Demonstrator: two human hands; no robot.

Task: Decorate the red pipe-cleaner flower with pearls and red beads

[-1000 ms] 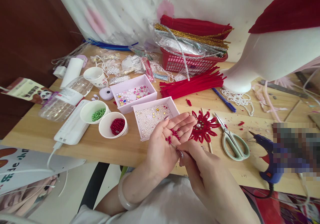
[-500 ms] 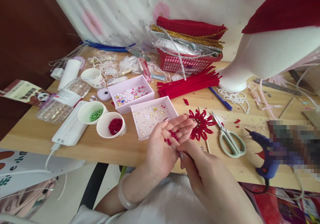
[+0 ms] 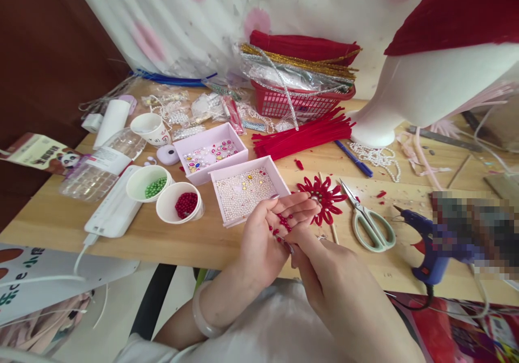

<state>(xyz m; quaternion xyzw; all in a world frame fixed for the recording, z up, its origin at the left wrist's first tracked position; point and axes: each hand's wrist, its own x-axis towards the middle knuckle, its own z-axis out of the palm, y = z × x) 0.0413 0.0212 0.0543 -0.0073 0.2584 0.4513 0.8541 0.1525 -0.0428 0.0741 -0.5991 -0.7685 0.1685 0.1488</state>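
My left hand (image 3: 265, 244) is palm up with its fingers stretched out, holding several small red beads (image 3: 285, 221) in the hollow of the palm. The fingers of my right hand (image 3: 320, 260) are pinched together right at that palm. Between them is something thin and pale like a wire (image 3: 280, 239), its tip among the beads; most of it is hidden. Just beyond my left fingertips lies a red fuzzy-stem flower (image 3: 329, 200) with pearly beads at its centre. A lilac tray of small pearls (image 3: 235, 195) stands behind my left hand.
Paper cups of red beads (image 3: 187, 205) and green beads (image 3: 155, 187) stand left, near a power bank (image 3: 111, 209). Scissors (image 3: 371, 228) and a blue glue gun (image 3: 425, 239) lie right. Behind are red fuzzy stems (image 3: 304, 136), a red basket (image 3: 292, 103) and a white mannequin stand (image 3: 381, 128).
The pinched fingers of my right hand have moved slightly further into the left palm, and the beads there have shifted a little. The whole view has turned slightly to the right.
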